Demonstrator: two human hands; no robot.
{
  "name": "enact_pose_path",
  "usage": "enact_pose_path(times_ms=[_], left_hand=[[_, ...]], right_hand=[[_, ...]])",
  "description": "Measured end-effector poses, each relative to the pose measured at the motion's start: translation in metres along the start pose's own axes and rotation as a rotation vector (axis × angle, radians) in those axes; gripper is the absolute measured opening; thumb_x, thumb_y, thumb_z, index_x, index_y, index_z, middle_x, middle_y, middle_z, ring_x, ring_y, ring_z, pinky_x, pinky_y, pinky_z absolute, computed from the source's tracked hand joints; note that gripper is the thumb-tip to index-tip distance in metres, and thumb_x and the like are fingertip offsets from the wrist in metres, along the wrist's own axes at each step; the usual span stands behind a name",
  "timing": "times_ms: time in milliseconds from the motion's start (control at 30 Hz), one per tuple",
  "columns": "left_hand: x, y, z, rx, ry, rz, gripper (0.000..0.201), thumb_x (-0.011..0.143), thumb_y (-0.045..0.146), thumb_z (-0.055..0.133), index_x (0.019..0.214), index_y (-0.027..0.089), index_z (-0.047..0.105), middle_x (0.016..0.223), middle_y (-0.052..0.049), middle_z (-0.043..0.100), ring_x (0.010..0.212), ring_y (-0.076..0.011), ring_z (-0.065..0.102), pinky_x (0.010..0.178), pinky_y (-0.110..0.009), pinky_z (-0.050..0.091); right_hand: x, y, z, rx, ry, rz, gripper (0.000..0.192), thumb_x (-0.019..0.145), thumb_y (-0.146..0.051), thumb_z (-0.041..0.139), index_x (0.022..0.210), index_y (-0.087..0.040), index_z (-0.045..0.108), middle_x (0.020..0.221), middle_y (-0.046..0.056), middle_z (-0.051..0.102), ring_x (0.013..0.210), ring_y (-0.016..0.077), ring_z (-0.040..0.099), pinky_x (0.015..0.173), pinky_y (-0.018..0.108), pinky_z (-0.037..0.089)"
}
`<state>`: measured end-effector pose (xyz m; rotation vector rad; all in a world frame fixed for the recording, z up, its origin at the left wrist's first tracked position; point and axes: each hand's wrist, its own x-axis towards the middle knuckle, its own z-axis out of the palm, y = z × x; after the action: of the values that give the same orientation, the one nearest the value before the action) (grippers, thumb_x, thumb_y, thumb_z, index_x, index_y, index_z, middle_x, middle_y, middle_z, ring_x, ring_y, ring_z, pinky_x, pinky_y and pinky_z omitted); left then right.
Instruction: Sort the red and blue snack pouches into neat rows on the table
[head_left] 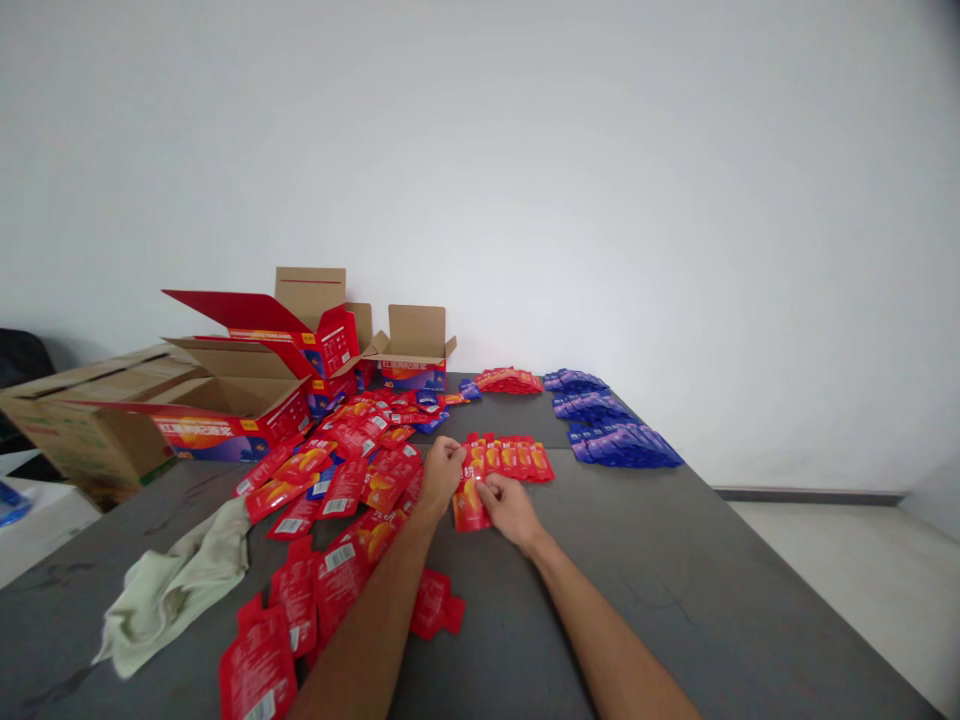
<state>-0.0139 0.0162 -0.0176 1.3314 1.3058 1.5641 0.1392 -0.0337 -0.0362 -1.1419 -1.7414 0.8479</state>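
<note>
A red pouch (469,510) with an orange fruit print lies between my two hands, near the middle of the table. My right hand (508,508) is closed on its right side, thumb and fingers pinching the edge. At its upper left, my left hand (444,468) has its fingers curled together and seems to grip the top corner, though the fingertips are partly hidden. Just beyond the hands, several red pouches overlap in a neat row (521,458). To the left, under and beside my left forearm, spreads a loose heap of red pouches (343,488) with a few blue ones mixed in.
Blue pouches (622,443) form several overlapping rows along the right edge. A red stack (510,381) lies at the back. Open cartons (214,432) and a smaller open box (412,374) stand back left. A pale cloth (180,585) lies left. A white wall rises behind the dark table (675,600).
</note>
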Motion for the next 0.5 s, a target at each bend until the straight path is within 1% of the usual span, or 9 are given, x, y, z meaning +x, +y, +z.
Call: enact_pose_path(times_ms=[100,200,333,433,500], left_hand=[[-0.001,0.0062,-0.0011,-0.101,-0.043,-0.087,0.022,0.071,0.031,0.068,0.085,0.017,0.06,0.078,-0.002,0.066,0.071,-0.0145,0.062,0.067,-0.026,0.047],[-0.0007,0.0088,-0.0028,-0.167,-0.084,-0.137,0.025,0.066,0.031,0.071,0.082,0.015,0.063,0.076,-0.004,0.068,0.07,-0.0156,0.063,0.067,-0.027,0.047],[0.0012,0.0062,-0.0028,-0.214,-0.04,-0.119,0.025,0.063,0.031,0.073,0.079,0.015,0.063,0.073,-0.003,0.068,0.067,-0.0148,0.063,0.065,-0.026,0.047],[0.0006,0.0071,-0.0025,-0.195,-0.001,-0.097,0.028,0.065,0.035,0.073,0.083,0.015,0.063,0.077,-0.004,0.069,0.071,-0.0148,0.064,0.067,-0.026,0.049],[-0.0028,0.0107,-0.0026,-0.139,-0.003,-0.15,0.031,0.069,0.038,0.071,0.088,0.015,0.062,0.082,-0.005,0.07,0.074,-0.0156,0.066,0.066,-0.026,0.051]], right_hand=[[-0.0002,-0.0001,-0.0033,0.009,0.022,0.019,0.037,0.091,-0.046,0.049,0.065,-0.021,0.041,0.061,-0.006,0.038,0.057,0.0109,0.034,0.052,0.023,0.025],[-0.0004,-0.0016,-0.005,0.036,0.002,0.041,0.035,0.09,-0.045,0.049,0.066,-0.021,0.043,0.062,-0.005,0.04,0.057,0.011,0.036,0.053,0.023,0.026],[-0.0004,-0.0047,-0.0049,0.084,-0.005,0.056,0.034,0.09,-0.045,0.048,0.067,-0.02,0.046,0.062,-0.005,0.04,0.056,0.0109,0.035,0.052,0.023,0.026],[0.0002,-0.0058,-0.0066,0.105,0.024,0.065,0.035,0.09,-0.047,0.049,0.068,-0.02,0.048,0.061,-0.005,0.041,0.056,0.0108,0.035,0.052,0.022,0.027],[0.0011,-0.005,-0.0098,0.104,0.065,0.072,0.037,0.09,-0.05,0.049,0.069,-0.02,0.05,0.061,-0.005,0.043,0.056,0.0111,0.037,0.052,0.022,0.028]])
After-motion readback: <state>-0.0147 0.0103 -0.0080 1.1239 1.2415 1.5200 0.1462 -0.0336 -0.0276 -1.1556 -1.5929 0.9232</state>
